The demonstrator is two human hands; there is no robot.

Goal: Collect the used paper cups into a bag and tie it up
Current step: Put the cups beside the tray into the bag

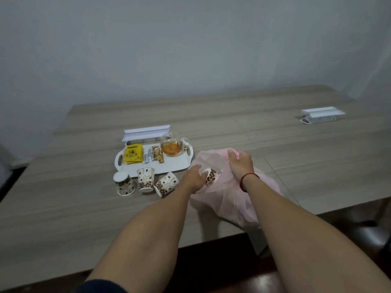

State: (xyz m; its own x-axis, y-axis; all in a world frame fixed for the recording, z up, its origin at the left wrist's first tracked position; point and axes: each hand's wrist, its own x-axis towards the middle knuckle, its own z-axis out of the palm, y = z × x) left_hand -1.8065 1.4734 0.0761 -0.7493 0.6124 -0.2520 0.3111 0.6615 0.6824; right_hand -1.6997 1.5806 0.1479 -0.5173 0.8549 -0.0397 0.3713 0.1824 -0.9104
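Observation:
A thin pink plastic bag lies on the wooden table, its mouth towards the tray. My right hand grips the bag's upper edge and holds it up. My left hand holds a paper cup with a coffee-bean print at the bag's mouth, partly veiled by the plastic. Three more bean-print cups stand or lie left of it: one upside down, one upright, one tipped on its side.
A white tray behind the cups carries a glass teapot of amber tea, yellow packets and small sachets. White socket boxes sit behind the tray and at the far right. The table's front edge runs close by the bag.

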